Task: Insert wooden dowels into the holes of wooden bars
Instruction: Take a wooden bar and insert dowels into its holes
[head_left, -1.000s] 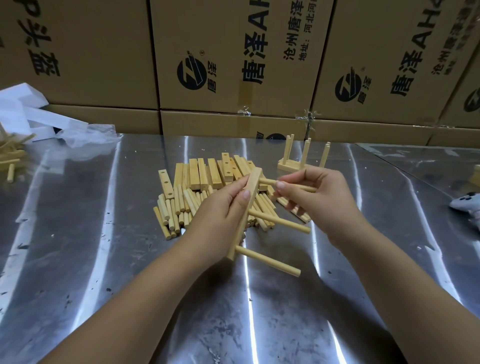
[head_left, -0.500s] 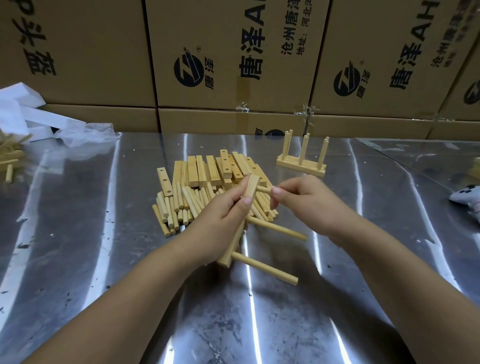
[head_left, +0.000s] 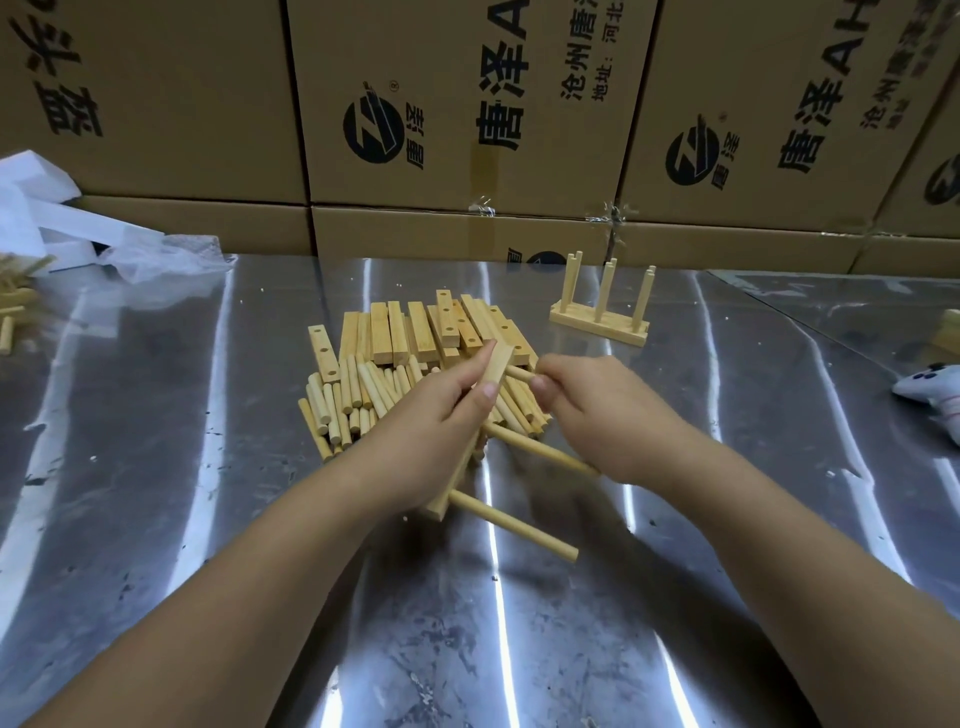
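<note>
Steel tabletop (head_left: 156, 467): left hand (head_left: 431, 421) grips a bar (head_left: 496, 364); right hand (head_left: 587, 410) pinches the top dowel (head_left: 519, 373) at its hole.

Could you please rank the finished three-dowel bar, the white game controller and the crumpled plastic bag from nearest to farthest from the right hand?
From the right hand:
1. Finished three-dowel bar, just beyond it.
2. White game controller, at the right edge.
3. Crumpled plastic bag, far left rear.

Two bare forearms are showing, both entering from the lower edge. Neither is wearing a sleeve, glove, watch or ring. Bare left hand (head_left: 441, 415) and bare right hand (head_left: 597, 410) are showing short, unpainted nails.
</note>
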